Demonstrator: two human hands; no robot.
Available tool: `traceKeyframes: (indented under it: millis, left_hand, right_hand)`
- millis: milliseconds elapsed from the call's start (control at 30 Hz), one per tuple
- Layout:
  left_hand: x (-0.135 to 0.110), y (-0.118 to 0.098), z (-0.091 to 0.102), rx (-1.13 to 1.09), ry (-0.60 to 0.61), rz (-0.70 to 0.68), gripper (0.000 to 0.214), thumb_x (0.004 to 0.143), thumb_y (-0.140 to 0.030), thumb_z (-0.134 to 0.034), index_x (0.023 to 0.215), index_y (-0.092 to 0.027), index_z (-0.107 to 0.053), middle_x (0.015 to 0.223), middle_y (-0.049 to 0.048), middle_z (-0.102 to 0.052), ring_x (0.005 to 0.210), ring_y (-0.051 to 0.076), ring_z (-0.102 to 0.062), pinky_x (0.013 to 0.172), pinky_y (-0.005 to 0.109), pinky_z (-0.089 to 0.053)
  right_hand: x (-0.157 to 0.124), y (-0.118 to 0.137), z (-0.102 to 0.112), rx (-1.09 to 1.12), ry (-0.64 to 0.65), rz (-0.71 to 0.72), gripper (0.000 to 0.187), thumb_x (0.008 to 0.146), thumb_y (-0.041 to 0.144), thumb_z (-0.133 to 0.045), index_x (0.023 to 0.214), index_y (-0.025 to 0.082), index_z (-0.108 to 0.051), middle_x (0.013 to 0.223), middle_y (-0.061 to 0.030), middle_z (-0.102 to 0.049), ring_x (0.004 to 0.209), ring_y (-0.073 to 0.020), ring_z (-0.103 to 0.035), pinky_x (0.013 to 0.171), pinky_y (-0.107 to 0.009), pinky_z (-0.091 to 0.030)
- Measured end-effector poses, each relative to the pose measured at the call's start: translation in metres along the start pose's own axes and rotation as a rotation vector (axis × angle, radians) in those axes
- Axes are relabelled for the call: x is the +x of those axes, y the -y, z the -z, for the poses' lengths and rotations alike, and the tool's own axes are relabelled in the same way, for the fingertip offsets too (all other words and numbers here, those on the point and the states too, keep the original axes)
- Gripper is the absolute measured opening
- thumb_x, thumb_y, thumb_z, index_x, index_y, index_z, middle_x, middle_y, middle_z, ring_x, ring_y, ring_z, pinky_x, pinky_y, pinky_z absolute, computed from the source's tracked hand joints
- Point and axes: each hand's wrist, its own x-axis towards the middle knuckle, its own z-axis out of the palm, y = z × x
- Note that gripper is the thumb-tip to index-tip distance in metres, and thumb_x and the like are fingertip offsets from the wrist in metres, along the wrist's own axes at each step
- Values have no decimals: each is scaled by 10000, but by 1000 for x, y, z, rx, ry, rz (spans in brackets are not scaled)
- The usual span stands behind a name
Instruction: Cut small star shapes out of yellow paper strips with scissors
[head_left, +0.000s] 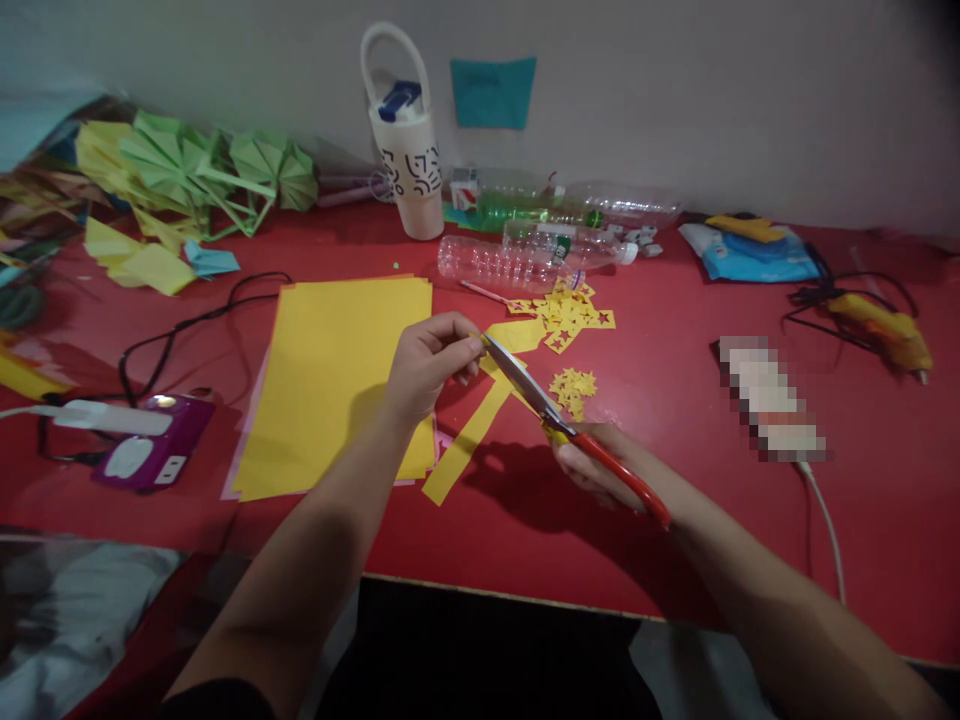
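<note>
My left hand (435,362) is closed in a pinch at the tip of the scissors, on what looks like a small bit of yellow paper mostly hidden by the fingers. Red-handled scissors (529,383) point up and left from my right hand (604,465), whose fingers wrap around the handle. Something yellow also shows by the right fingertips; I cannot tell what. Below the blades lie yellow paper strips (469,445). Tiny yellow paper stars (574,390) form a pile right of the blades, and yellow scraps with star-shaped holes (562,315) lie behind.
Yellow paper sheets (330,370) are stacked at left, near a purple power strip (154,440) with cables. Plastic bottles (517,262) and a white tumbler (420,190) stand or lie behind. At right are a phone (772,400), a yellow glue gun (874,325) and a blue packet (750,255).
</note>
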Motion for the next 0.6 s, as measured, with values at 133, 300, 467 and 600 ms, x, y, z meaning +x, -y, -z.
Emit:
traceKeyframes:
  millis: [133,300,467,600]
  left_hand:
    - [1,-2,3,-10,27,5,118,630,-263,-707,607,-173,-635,456,-41,-577,383,52,-496,386,165,-422]
    - [1,-5,8,-23,82,45,128,634,-252,-728,597,-167,-639,449,-35,-572,378,50,-491,366,152,-401]
    - [2,-7,9,3,91,66,124,606,-259,-727,594,-170,-641,450,-33,-569,379,56,-496,355,157,-392]
    - [3,-11,10,2,98,101,127,576,-264,-728,574,-171,-641,437,-33,-564,361,56,-483,339,160,-376]
  right_hand:
    - [0,1,1,-14,0,-32,574,778,732,-586,635,237,-333,484,99,-328,365,-42,-309,333,-200,-255]
    - [-1,1,3,0,15,-58,548,801,710,-580,651,237,-350,496,92,-347,373,-47,-310,339,-201,-257]
    - [-2,0,5,10,35,-60,551,795,701,-601,650,235,-345,490,96,-340,371,-42,-286,327,-190,-241]
    - [-3,-1,6,31,53,-57,551,799,711,-586,649,232,-359,488,92,-351,371,-40,-271,325,-189,-244]
